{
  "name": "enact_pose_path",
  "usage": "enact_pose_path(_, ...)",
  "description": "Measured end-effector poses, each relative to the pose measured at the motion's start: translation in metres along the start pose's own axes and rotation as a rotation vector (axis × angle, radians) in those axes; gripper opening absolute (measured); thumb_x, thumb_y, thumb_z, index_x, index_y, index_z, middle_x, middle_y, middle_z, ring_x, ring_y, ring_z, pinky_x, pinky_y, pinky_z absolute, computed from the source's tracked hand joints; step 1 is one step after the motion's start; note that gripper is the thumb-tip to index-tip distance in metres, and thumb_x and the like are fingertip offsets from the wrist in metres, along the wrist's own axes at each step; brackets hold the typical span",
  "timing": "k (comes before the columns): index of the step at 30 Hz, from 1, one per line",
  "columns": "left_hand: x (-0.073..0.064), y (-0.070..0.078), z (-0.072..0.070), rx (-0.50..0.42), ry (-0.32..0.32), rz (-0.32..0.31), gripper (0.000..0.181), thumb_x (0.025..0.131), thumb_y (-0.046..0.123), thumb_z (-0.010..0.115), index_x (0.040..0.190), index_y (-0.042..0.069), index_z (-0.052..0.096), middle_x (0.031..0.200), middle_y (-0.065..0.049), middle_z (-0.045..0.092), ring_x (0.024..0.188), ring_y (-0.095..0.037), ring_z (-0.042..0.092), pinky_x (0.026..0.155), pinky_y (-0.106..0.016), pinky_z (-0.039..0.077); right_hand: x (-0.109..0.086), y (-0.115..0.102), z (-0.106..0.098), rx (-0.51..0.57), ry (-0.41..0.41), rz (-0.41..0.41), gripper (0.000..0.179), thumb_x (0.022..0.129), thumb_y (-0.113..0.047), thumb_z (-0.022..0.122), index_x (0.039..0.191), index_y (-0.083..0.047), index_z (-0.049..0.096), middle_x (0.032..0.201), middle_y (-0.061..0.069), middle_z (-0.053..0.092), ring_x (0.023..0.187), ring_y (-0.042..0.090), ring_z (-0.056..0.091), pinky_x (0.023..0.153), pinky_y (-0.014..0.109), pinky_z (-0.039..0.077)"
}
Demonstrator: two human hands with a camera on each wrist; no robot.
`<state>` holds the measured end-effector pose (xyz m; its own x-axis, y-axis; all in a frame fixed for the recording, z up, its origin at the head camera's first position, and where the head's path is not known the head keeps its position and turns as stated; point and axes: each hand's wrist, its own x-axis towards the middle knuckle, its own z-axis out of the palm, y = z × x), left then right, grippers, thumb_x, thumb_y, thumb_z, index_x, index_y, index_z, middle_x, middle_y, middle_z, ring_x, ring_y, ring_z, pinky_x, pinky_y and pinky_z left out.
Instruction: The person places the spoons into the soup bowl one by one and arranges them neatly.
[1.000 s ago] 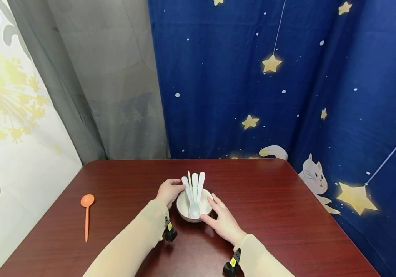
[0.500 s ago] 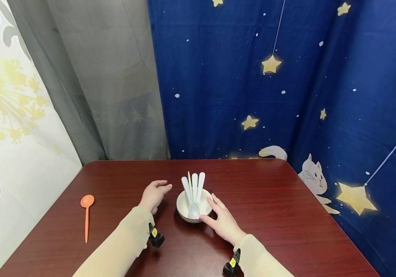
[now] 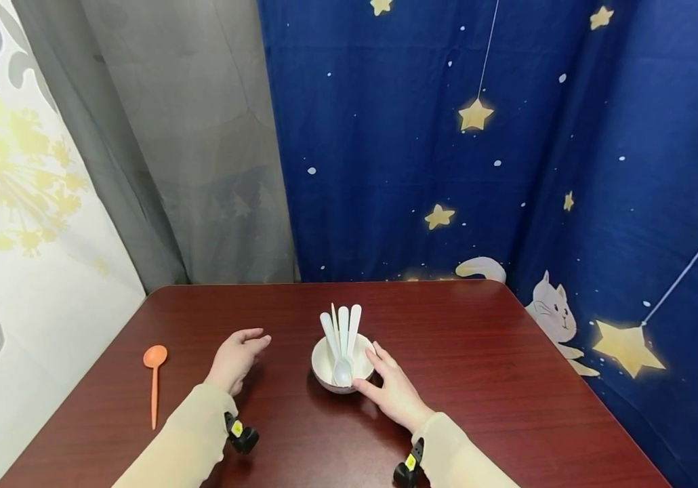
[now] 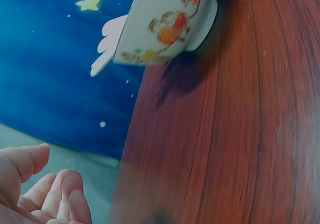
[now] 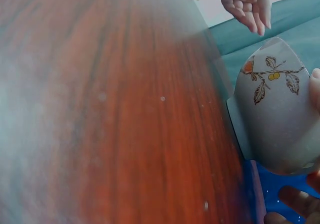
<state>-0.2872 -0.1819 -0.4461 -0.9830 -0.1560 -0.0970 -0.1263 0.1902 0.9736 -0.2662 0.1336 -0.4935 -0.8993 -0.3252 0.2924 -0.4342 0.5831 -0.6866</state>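
A white bowl [image 3: 322,364] with painted leaves and orange fruit-like shapes on its outside stands on the table. Several pale utensils lean in it, handles up; one is a spoon [image 3: 342,371] with its head down at the near side. My right hand [image 3: 396,390] holds the bowl at its right side, thumb on the near rim and fingers along the right rim. Left of the bowl, my left hand [image 3: 234,360] is in the air, fingers loosely bent, nothing in it. An orange spoon [image 3: 154,383] lies farther left, apart from that hand.
The dark red wooden table [image 3: 477,359] has its far edge against a grey curtain [image 3: 202,135] and a blue star-patterned curtain [image 3: 373,149]. Each wrist carries a small black camera, such as the left camera [image 3: 242,439].
My left hand has left the handles in the bowl and moved left, toward the orange spoon's side. My right hand and the bowl have stayed in place.
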Motion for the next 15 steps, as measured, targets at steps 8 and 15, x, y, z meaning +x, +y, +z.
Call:
enact_pose_path(8, -0.010, -0.006, -0.036, 0.106, 0.065, 0.033, 0.053, 0.096, 0.029, 0.061, 0.138, 0.001, 0.044, 0.122, -0.021, 0.059, 0.110, -0.036, 0.056, 0.096, -0.048, 0.045, -0.002, -0.001, -0.001, 0.012, 0.000, -0.001, 0.076, 0.088, -0.047, 0.065, 0.143, 0.000, 0.042, 0.152, 0.021, 0.030, 0.138, 0.037, 0.031, 0.107, 0.054, 0.031)
enact_pose_path(15, -0.023, -0.013, -0.068, 0.233, 0.134, 0.047, 0.064, 0.095, 0.039, 0.059, 0.139, -0.003, 0.041, 0.124, -0.025, 0.057, 0.117, -0.039, 0.051, 0.096, -0.052, 0.042, -0.001, -0.001, -0.001, 0.012, -0.002, -0.005, 0.076, 0.088, -0.047, 0.065, 0.143, 0.000, 0.042, 0.152, 0.021, 0.030, 0.137, 0.038, 0.031, 0.107, 0.054, 0.031)
